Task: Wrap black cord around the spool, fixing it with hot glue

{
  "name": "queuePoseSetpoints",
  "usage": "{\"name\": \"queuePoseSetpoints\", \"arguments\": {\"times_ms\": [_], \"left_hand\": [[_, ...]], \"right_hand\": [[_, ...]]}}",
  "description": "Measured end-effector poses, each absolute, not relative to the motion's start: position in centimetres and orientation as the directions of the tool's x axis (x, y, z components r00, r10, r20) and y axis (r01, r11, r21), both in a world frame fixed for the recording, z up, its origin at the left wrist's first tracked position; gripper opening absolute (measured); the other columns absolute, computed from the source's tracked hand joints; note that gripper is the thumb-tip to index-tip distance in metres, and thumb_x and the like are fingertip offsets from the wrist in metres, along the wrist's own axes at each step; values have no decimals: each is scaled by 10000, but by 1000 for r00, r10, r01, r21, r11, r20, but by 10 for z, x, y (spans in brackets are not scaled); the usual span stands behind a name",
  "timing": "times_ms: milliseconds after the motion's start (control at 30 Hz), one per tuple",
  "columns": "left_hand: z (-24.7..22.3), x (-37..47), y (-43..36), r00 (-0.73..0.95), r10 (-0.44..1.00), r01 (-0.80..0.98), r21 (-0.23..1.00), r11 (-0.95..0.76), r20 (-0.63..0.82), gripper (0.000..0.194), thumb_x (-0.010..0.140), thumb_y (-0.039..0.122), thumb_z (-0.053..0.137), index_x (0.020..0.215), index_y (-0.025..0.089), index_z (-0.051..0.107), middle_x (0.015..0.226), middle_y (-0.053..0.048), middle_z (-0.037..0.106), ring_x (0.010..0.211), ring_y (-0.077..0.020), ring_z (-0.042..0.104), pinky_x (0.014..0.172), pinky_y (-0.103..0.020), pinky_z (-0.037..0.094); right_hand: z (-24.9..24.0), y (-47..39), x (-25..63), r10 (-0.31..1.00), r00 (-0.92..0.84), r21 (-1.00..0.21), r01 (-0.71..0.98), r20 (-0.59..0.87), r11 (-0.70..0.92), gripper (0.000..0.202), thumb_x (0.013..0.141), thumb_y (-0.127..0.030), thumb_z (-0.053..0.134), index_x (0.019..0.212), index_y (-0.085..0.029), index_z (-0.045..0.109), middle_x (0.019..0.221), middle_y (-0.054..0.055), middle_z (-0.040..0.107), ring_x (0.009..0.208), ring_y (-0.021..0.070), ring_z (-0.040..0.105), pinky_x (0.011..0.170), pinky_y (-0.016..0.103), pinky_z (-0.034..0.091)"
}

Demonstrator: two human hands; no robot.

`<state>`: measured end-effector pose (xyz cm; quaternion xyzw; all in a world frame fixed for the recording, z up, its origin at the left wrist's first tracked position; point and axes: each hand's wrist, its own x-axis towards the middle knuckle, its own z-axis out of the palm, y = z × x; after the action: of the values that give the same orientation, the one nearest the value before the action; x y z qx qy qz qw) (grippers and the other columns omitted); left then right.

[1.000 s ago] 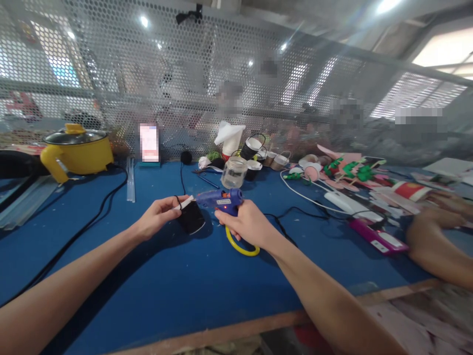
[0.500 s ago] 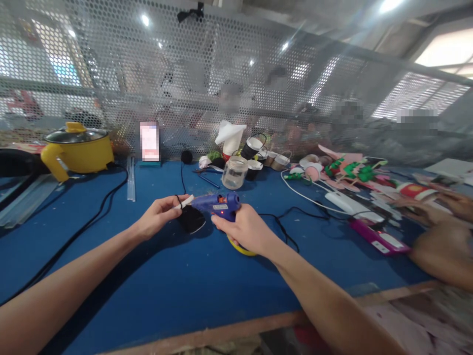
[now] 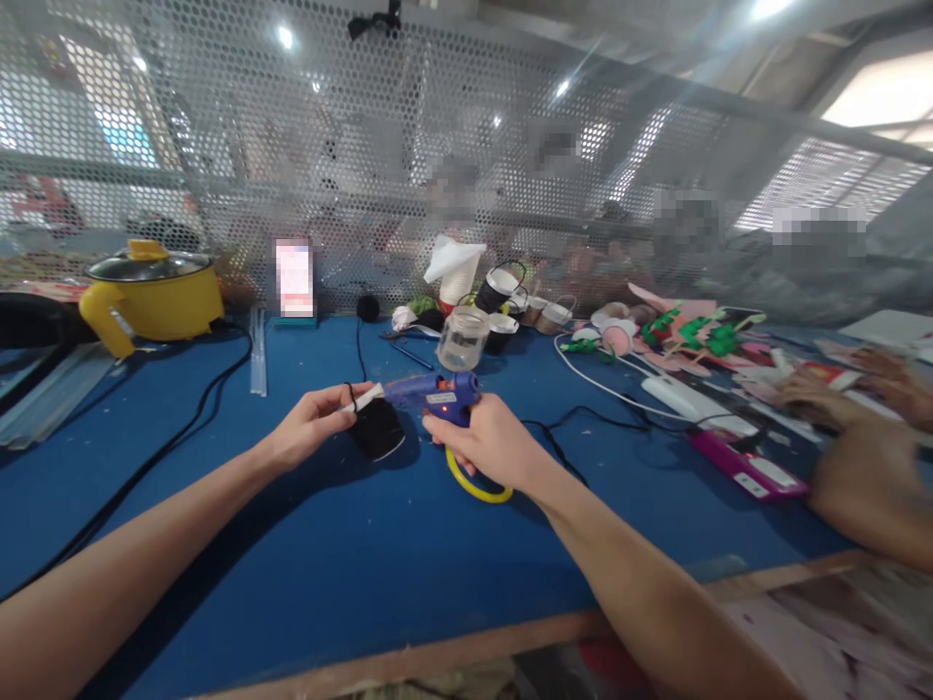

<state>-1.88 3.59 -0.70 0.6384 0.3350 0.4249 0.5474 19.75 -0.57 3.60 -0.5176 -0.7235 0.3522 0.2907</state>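
Observation:
My left hand (image 3: 325, 418) pinches a small black cup (image 3: 377, 428) at its white rim, tilted on its side above the table. A black cord runs from near those fingertips back to a ball of black cord (image 3: 368, 309). In my right hand (image 3: 490, 439) is a blue hot glue gun (image 3: 433, 394), its small red light lit. The nozzle points left, close to the cup's white rim; whether it touches is unclear. A yellow ring (image 3: 477, 491) shows below my right hand, partly covered by it.
Behind stand a clear jar (image 3: 464, 338), several small cups and a phone (image 3: 294, 280). A yellow pot (image 3: 156, 297) and clear glue sticks (image 3: 259, 352) are at left. At right are a purple power strip (image 3: 749, 465), cables, craft pieces and another person's arm (image 3: 871, 476).
My right hand and the glue gun have shifted slightly right and up, exposing more of the yellow ring. The black cup stays in my left hand. The other person's hands have moved.

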Motion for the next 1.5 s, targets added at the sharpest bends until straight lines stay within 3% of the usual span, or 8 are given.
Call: {"name": "queuePoseSetpoints", "arguments": {"times_ms": [1500], "left_hand": [[-8, -19, 35, 396, 905, -36, 987, -155, 157, 140, 673, 213, 588, 582, 147, 505, 1184, -132, 539, 1120, -274, 446, 946, -427, 266]], "right_hand": [[38, 0, 204, 961, -275, -844, 511, 19, 163, 247, 752, -286, 485, 547, -149, 471, 355, -57, 407, 318, 63, 417, 403, 194, 377]]}}
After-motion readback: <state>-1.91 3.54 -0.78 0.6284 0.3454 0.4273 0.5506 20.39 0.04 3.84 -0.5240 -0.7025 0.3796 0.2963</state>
